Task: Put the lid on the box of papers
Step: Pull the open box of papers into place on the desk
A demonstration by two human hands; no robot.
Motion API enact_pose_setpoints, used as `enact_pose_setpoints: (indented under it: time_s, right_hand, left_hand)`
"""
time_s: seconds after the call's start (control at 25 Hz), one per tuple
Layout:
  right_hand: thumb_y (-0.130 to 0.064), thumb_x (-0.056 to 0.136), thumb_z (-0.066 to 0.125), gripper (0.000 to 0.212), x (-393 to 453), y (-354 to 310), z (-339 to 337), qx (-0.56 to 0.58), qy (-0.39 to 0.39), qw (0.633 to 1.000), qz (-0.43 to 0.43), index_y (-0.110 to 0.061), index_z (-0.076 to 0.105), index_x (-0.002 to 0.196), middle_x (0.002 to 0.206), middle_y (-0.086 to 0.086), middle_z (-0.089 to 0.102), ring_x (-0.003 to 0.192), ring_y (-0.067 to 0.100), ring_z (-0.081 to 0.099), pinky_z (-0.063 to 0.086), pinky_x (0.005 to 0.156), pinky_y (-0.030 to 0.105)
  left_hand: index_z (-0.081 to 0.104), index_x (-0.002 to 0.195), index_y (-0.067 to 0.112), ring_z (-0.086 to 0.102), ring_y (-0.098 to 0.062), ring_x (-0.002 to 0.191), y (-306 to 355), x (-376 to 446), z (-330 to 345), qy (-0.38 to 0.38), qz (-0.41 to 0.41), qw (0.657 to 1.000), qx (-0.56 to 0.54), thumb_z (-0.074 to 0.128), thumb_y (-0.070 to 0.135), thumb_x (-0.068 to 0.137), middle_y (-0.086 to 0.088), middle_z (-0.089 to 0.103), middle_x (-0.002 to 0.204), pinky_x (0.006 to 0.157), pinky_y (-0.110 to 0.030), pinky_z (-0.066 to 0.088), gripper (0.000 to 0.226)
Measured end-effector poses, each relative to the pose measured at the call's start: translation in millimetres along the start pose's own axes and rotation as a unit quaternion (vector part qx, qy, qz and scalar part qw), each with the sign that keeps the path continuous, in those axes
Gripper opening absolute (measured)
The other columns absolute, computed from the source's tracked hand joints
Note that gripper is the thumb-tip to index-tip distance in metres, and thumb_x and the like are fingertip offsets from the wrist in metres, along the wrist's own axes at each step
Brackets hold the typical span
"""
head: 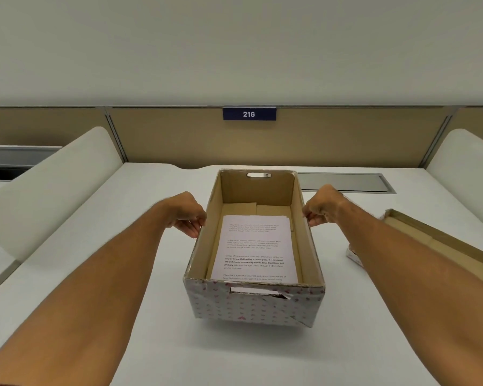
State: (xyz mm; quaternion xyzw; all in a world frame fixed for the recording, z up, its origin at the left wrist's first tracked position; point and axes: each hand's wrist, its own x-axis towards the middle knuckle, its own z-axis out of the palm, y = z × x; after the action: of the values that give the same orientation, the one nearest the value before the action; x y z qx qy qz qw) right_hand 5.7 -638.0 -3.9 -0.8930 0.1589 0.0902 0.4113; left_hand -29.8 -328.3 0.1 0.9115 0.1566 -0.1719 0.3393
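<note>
at the centre of the frame we have the open box (253,246) on the white desk (123,302), papers (253,246) lying flat on its floor, and our left hand (188,215) and right hand (322,206) are well apart, each curled with fingertips at the outside of a long wall; whether they truly pinch the rim or only touch it we cannot tell. the lid (430,240) lies upturned at the right edge of the frame, partly behind our right forearm, so the box is not yet covered. we judge the risks to be these: reaching right could drag the forearm across the lid and push it off the desk, and a lid lowered crooked could catch on the torn cardboard at the near handle slot. readable writing: a blue sign (249,114) on the partition, upper centre, says "216"; the top sheet repeats a paragraph beginning "village life is a peaceful", the rest mostly too small to read.
</note>
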Motion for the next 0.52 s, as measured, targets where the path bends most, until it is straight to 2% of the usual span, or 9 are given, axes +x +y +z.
enact_pose_setpoints:
  time_s: [0.28,0.52]
  right_hand:
    - [-0.001,0.082,0.073,0.011,2,13,-3,0.006,0.009,1.0,-0.001,0.003,0.065,0.076,0.068,0.016,0.065,0.055,0.023,0.068,0.061,0.06,0.034]
    - [-0.001,0.084,0.071,0.006,-8,16,-10,0.047,-0.021,0.998,0.037,0.003,0.068,0.086,0.07,0.014,0.065,0.052,0.02,0.065,0.056,0.046,0.027]
  left_hand:
    - [0.067,0.078,-0.006,0.07,-0.025,0.051,2,0,14,-0.009,-0.025,0.999,-0.025,0.064,0.001,0.085,-0.016,0.071,0.065,0.052,-0.032,0.06,0.01]
    - [0.067,0.083,-0.008,0.073,-0.027,0.055,-6,6,9,-0.036,-0.043,0.998,-0.038,0.065,0.004,0.086,-0.016,0.073,0.062,0.049,-0.03,0.058,0.013]
